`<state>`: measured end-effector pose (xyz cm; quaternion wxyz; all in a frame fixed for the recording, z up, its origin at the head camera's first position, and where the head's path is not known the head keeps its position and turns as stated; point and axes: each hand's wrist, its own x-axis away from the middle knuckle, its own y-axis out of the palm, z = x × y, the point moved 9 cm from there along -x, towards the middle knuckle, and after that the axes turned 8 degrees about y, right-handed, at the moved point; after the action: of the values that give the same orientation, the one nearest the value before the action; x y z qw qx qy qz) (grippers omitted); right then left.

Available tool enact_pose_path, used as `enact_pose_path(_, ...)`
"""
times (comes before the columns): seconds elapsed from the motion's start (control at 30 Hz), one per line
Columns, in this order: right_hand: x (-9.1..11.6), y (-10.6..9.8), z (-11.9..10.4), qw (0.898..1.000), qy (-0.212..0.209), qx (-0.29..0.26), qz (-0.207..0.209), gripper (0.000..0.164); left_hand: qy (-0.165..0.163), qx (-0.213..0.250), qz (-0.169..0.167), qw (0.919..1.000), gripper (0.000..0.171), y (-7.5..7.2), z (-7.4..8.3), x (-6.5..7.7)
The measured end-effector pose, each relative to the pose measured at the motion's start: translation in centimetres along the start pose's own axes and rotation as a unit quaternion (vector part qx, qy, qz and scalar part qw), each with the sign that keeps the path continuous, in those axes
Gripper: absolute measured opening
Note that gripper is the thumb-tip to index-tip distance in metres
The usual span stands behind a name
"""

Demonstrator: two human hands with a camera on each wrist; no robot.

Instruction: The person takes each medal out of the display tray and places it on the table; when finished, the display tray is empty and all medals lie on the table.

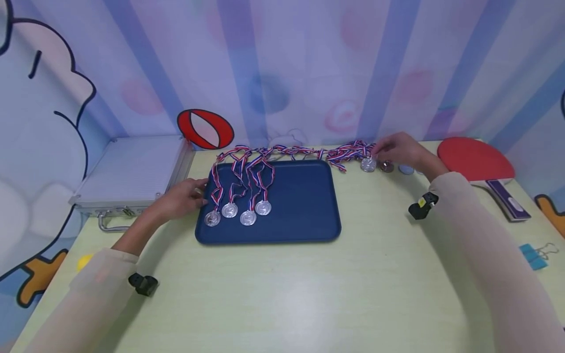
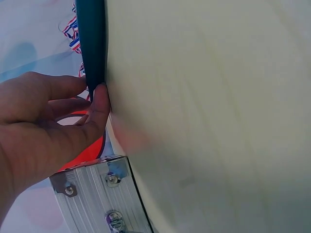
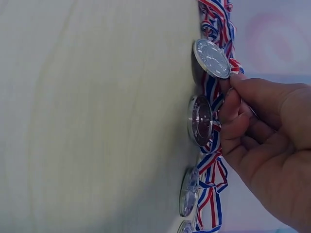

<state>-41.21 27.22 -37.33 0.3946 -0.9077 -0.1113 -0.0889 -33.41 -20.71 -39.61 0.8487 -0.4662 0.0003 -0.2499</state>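
At its left edge, a dark blue tray [image 1: 300, 201] is pinched by my left hand [image 1: 185, 198], thumb at the rim [image 2: 92, 43] in the left wrist view. Several silver medals [image 1: 248, 217] lie on the tray's left half, their red, white and blue ribbons [image 1: 216, 189] trailing over the back edge. Beyond the tray to the right, my right hand [image 1: 399, 148] pinches another silver medal [image 3: 212, 58] where its ribbon joins; the disc is tilted off the table. Just beside these fingers sits a bronze-coloured medal [image 3: 200, 120], with a further medal [image 3: 189, 191] past it.
A silver metal case [image 1: 132, 169] stands at the back left. On the right are a red table tennis bat [image 1: 474, 158] and a blue binder clip [image 1: 533, 256]. Bunched ribbons [image 1: 353, 151] run along the table's back edge, against a patterned curtain [image 1: 304, 73]. Something yellow [image 1: 84, 262] shows behind the left sleeve.
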Motion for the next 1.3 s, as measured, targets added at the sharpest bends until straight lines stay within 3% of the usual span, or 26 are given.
enact_pose_path(0.2, -0.2, 0.6, -0.7, 0.999, -0.026, 0.037, 0.021, 0.019, 0.002, 0.003, 0.001, 1.0, 0.059, 0.1, -0.1, 0.0)
enact_pose_path(0.5, -0.7, 1.0, -1.4, 0.995, -0.02, 0.099, 0.026, 0.017, 0.003, 0.0, 0.0, 1.0, 0.059, 0.0, -0.1, 0.1)
enact_pose_path(0.77, -0.9, 1.4, -1.9, 0.993, -0.021, 0.11, 0.028, 0.015, -0.002, 0.003, 0.001, 1.0, 0.059, 0.0, -0.2, 0.1)
enact_pose_path(0.97, -0.1, 0.8, -2.8, 0.987, -0.033, 0.142, 0.065, 0.018, 0.004, 0.006, 0.004, 1.0, 0.059, -0.1, 0.2, 0.1)
enact_pose_path(1.17, 1.0, 0.8, -5.0, 0.984, -0.059, 0.106, 0.131, 0.022, 0.003, 0.007, 0.004, 1.0, 0.06, -0.1, 0.2, 0.2)
enact_pose_path(1.3, 1.5, 2.5, -7.5, 0.986, -0.082, 0.078, 0.125, 0.021, 0.01, 0.008, 0.007, 0.9999, 0.059, -0.1, 0.2, 0.2)
